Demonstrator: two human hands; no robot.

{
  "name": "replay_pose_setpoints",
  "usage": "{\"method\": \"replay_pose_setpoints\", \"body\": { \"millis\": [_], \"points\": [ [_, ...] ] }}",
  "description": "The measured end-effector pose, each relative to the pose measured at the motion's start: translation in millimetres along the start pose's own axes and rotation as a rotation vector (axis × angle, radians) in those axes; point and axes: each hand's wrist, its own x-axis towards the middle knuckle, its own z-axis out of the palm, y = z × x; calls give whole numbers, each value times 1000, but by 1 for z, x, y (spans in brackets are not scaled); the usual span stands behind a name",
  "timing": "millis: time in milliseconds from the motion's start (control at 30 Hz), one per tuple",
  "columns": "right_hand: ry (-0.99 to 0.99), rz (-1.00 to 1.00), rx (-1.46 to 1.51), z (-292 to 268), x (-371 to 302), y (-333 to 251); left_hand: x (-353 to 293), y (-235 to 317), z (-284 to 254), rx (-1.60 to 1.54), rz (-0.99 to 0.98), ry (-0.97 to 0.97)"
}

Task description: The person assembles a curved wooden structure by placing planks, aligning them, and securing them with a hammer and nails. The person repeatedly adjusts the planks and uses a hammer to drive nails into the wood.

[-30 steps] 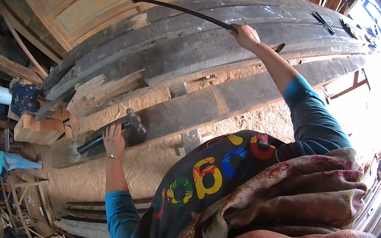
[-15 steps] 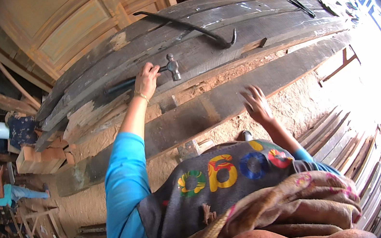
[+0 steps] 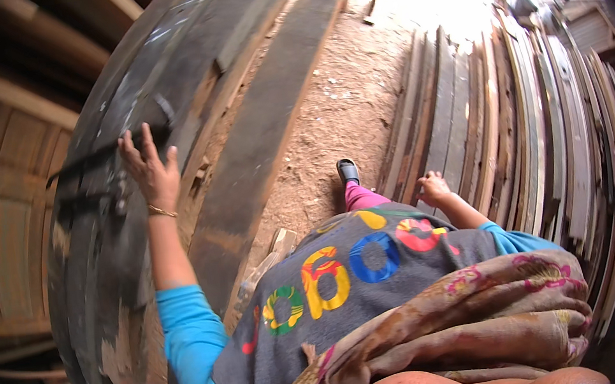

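My left hand [image 3: 151,168] is raised over the dark planks, fingers spread and holding nothing. Just beyond its fingertips lies a black pry bar [image 3: 87,162] with a hooked end; the hand partly covers it in this view. Beside the bar rests a ball-peen hammer [image 3: 118,201], smeared by motion, lying apart from the hand. My right hand [image 3: 433,188] hangs low at my side, its fingers loosely bent and apart, with no object visible in it. Behind it are long stacked boards [image 3: 463,123].
A long dark plank [image 3: 258,120] runs beside the stack of planks [image 3: 177,45]. Sawdust-covered ground [image 3: 321,123] lies between it and the boards on the right. My sandalled foot [image 3: 348,170] stands there. A panelled wooden door [image 3: 2,227] leans at the left.
My view has swung to the right. My left hand has come off the hammer, which stays on the planks. The right hand has dropped toward my side, and my foot has stepped out.
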Motion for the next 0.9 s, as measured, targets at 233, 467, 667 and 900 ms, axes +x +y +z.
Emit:
{"method": "replay_pose_setpoints", "body": {
  "millis": [233, 467, 667, 900],
  "points": [
    [-552, -75, 481, 96, 119, 87, 54, 201, 145, -277, 84, -279],
    [-162, 58, 635, 21, 227, 158, 83, 260, 244, 155, -315, -931],
    [-168, 284, 719, -8, 234, 230, 99, 271, 243, 206, -305, -1001],
    [-104, 364, 877, 8, 250, 245, 158, 285, 258, 453, -324, -1414]
  ]
}}
